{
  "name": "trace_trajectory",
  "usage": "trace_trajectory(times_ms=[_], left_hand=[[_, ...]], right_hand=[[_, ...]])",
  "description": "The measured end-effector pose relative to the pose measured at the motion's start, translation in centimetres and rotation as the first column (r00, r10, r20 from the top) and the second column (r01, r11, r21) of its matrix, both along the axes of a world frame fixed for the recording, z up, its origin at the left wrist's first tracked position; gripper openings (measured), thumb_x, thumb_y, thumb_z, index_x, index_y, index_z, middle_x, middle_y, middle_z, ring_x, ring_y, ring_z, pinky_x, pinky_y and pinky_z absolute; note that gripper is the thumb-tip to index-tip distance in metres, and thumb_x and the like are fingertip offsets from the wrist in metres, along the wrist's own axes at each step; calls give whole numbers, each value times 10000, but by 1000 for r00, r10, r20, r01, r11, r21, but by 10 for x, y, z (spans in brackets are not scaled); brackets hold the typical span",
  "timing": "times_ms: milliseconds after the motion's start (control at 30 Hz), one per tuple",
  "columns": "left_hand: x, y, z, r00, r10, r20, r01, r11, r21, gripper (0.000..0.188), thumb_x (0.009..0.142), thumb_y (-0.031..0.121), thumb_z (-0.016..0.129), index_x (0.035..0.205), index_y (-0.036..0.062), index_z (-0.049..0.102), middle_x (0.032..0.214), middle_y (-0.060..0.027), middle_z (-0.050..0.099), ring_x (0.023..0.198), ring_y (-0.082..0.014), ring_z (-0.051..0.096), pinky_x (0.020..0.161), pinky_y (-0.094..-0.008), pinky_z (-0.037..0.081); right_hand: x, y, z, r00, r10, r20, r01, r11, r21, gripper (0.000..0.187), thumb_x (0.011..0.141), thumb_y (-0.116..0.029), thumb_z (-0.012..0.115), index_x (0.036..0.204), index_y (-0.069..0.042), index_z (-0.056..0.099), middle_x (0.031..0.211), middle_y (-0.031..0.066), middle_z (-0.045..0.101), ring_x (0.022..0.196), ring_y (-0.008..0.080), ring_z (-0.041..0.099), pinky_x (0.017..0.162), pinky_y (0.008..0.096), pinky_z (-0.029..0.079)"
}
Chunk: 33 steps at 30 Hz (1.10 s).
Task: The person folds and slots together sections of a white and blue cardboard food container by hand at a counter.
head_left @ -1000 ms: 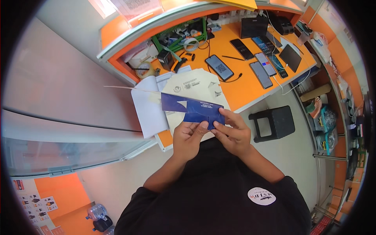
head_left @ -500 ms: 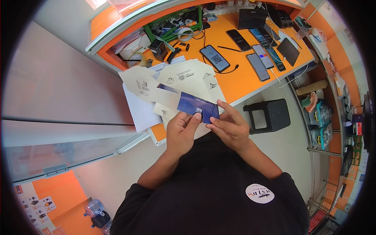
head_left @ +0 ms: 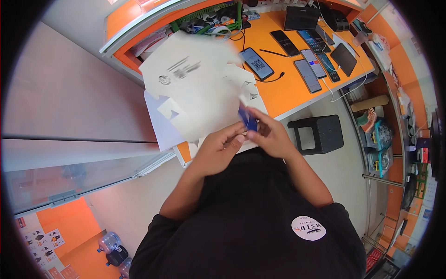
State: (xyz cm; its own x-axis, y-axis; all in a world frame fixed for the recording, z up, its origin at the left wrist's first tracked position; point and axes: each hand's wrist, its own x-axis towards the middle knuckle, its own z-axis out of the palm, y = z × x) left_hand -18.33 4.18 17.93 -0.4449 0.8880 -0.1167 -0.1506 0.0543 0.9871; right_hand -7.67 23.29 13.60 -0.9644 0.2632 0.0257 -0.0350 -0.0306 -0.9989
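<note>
Both hands hold a flattened white cardboard box point(head_left: 195, 93) above the near edge of the orange surface point(head_left: 288, 95). The box is unfolded into a broad, pale sheet with cut flaps and tabs, blurred by motion, with a dark round mark and dark lines of print near its upper left. A small blue panel point(head_left: 248, 120) shows at its lower right edge, between the hands. The left hand point(head_left: 218, 149) has its grip closed on the box's lower edge, thumb on top. The right hand point(head_left: 272, 137) pinches the blue part with its fingertips. Farther back on the surface lie several dark phones point(head_left: 297, 58) in a row, a black tablet point(head_left: 301, 17) and a green basket point(head_left: 211, 21) of cables. A black stool point(head_left: 318, 135) stands on the floor beside the surface.
</note>
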Motion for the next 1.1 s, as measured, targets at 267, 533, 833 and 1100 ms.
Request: trace_trajectory(times_ms=[267,533,833,1100], left_hand=[[-41,-24,4,452,-652,-609,337,757,-560,911,695,-65,621,1546,106,346,1551,-150,419,1439,-403,354,1220,-451,244],[-60,0,-96,528,-410,-743,88,897,-433,300,869,21,638,1156,89,690,1160,-90,689,1074,-313,620,920,-422,492],[-48,32,-41,637,-489,-596,261,864,-430,176,953,190,635,1050,50,682,940,-166,690,916,-367,640,836,-448,488],[-61,59,-87,755,-458,-470,277,872,-404,259,946,259,674,1092,45,664,1007,-156,716,978,-337,669,872,-396,507]], right_hand=[[-18,91,-52,871,-114,479,279,915,-290,566,1018,-452,555,1302,36,591,1103,89,643,872,136,608,744,279,496],[19,28,-16,989,-146,-35,127,692,711,429,873,-296,753,1235,-93,642,1305,133,600,1152,269,613,972,408,438],[40,30,-33,998,32,-55,9,782,623,147,850,-130,757,979,-76,713,985,63,715,1075,261,645,979,397,421],[54,33,-67,996,-59,-66,87,796,599,143,855,-34,713,983,-98,729,961,43,714,1000,244,627,963,376,425]])
